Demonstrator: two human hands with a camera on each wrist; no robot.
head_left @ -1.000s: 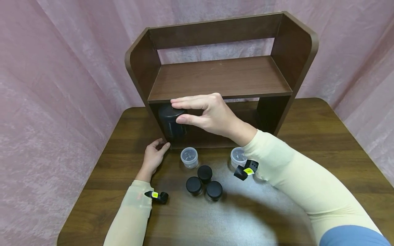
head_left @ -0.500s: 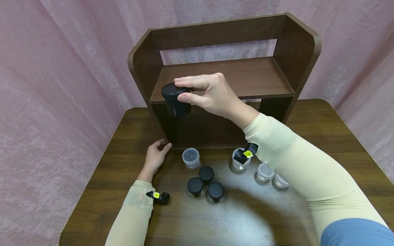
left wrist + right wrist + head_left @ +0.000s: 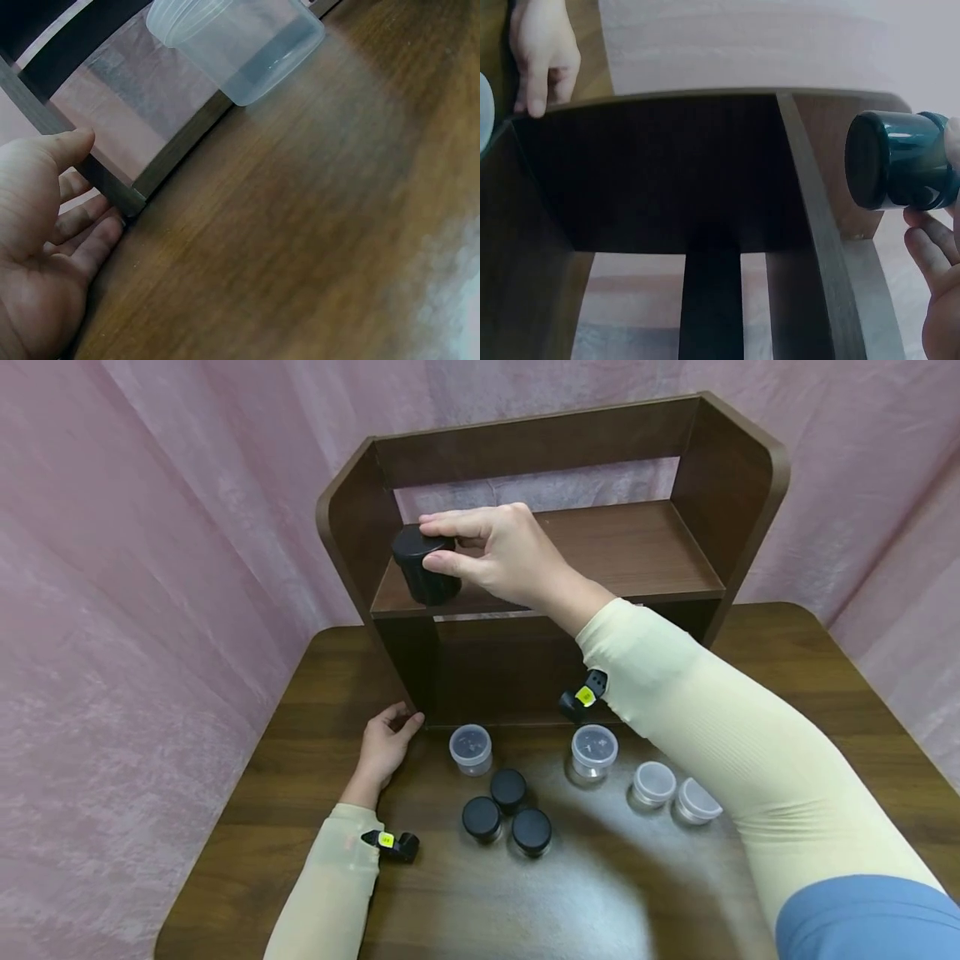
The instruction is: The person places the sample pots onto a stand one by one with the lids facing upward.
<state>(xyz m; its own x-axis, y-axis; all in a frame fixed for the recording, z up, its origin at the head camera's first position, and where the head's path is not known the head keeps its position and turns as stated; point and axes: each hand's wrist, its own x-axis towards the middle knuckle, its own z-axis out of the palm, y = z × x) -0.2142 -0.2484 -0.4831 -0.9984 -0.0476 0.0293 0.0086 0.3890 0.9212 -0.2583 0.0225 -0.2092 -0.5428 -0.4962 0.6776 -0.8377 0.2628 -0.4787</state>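
In the head view my right hand [image 3: 498,547] grips a dark lidded jar [image 3: 427,578] by its top, thumb at the near side and fingers over the lid. The jar is upright, in front of the left end of the upper board of a brown two-tier shelf [image 3: 600,547]. The right wrist view shows the same jar as glossy blue-green with a dark base [image 3: 866,161]. My left hand [image 3: 384,745] touches the lower left front corner of the shelf. In the left wrist view its thumb and fingers [image 3: 75,146] lie around the shelf's side panel [image 3: 112,187].
A clear tub [image 3: 472,762] stands before the shelf, with another clear tub [image 3: 592,764] to its right. Three black-lidded jars [image 3: 508,789] cluster nearby. Two small white-lidded jars [image 3: 654,783] sit near the right forearm. A pink curtain [image 3: 187,527] hangs behind the wooden table [image 3: 247,793].
My right hand has lifted the dark jar from the lower compartment's front up to the level of the upper board. The left hand has stayed at the shelf corner.
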